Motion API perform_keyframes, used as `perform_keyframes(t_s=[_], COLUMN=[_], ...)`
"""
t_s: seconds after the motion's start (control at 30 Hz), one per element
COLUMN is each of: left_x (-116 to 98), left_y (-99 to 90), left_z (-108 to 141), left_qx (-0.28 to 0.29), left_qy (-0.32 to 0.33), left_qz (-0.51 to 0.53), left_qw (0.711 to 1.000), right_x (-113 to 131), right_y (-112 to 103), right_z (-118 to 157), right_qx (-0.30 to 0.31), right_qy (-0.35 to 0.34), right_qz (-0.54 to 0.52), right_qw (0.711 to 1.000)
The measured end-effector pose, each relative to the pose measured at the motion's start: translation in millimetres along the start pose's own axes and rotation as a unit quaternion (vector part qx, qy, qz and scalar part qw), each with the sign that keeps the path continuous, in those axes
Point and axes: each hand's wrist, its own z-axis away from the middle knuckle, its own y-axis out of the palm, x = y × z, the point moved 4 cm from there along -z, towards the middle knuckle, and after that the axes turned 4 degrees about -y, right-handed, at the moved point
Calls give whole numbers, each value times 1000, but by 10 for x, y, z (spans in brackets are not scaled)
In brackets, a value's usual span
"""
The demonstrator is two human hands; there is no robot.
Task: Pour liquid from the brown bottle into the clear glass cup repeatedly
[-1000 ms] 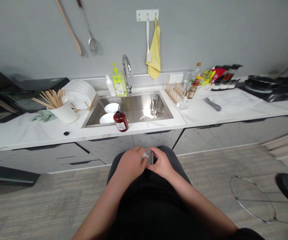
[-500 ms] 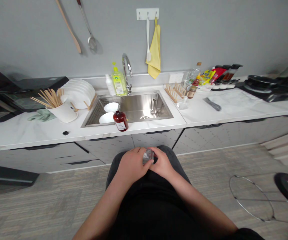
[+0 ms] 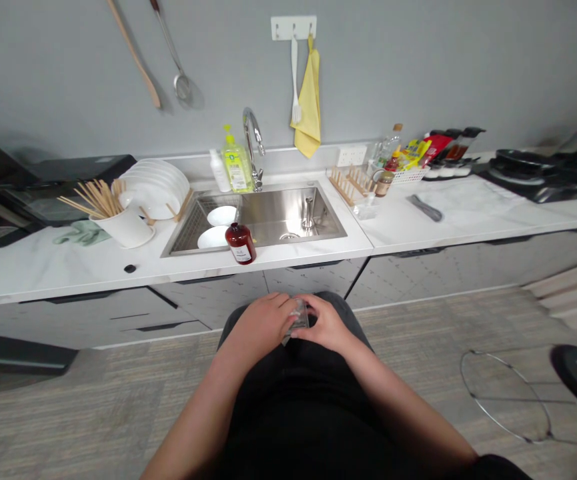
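Over my lap, my left hand and my right hand come together around a small clear object. It looks like a transparent plastic or glass piece, but its exact kind is hard to tell. Both hands grip it from opposite sides, and my fingers hide part of it. Its lower corner sticks out below my fingers, tilted. Nothing else touches my hands, and my dark trousers lie beneath them.
In front of me, a white marble counter holds a steel sink with white bowls, a dark red bottle, a dish rack, and a white cup of wooden chopsticks. A wire-legged stool stands on the floor to the right.
The clear object has turned slightly in my fingers, with its lower corner now showing below them. My hands stay together in the same place, and the view has shifted only a little.
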Motion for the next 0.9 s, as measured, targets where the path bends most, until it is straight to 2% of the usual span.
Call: perform_keyframes(t_s=[0.1,0.17,0.27,0.4,0.47,0.53,0.63,0.73,0.9], left_x=[133,325,787,1521,1843,2138,2561,2941,3336], left_y=[-103,-189,-296,-316,-282,-260,-287,-360,-339], left_z=[-9,31,174,431,524,579,586,449,33], left_qx=[-74,-143,-240,-322,-335,-349,-376,-379,-334], left_qy=[-19,-38,-113,-285,-346,-388,-436,-460,-461], left_qz=[15,33,71,95,91,77,56,26,47], left_qw=[997,988,961,898,872,849,816,803,821], right_x=[-71,-91,-87,-153,-251,-352,-486,-605,-800], right_y=[-142,-346,-825,-1612,-1986,-2299,-2622,-2813,-2957], right_z=[-88,-180,-360,-609,-706,-790,-942,-1142,-1464], right_qx=[-21,-51,-105,-195,-265,-335,-399,-420,-432], right_qy=[16,20,12,17,54,95,127,140,158], right_qz=[-44,-40,23,145,205,277,339,362,369], right_qw=[999,998,994,970,941,895,842,820,807])
